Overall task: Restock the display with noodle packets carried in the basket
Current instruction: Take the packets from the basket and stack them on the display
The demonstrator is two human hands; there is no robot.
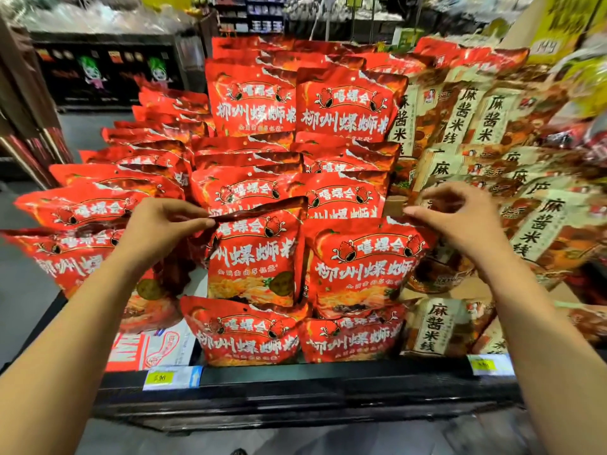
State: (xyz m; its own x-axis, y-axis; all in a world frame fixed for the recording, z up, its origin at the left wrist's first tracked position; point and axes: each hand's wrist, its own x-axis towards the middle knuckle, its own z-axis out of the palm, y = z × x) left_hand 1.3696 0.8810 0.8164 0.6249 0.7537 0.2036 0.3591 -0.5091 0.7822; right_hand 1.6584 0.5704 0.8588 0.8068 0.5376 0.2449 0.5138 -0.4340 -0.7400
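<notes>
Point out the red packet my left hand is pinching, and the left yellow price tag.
red packet (pixel 253 257): head view, centre of its front.
left yellow price tag (pixel 159 377): head view, its yellow patch.

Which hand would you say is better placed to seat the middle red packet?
Left, probably: the left hand pinches the middle red packet by its top seal; the right hand is at the neighbouring packet.

This is a supermarket aisle. Tiers of identical red noodle packets (pixel 348 106) rise beyond the fingers (pixel 190 213), with yellow price tags (pixel 160 377) on the black shelf edge (pixel 328 376) below them and stocked shelving (pixel 259 14) far behind.
</notes>
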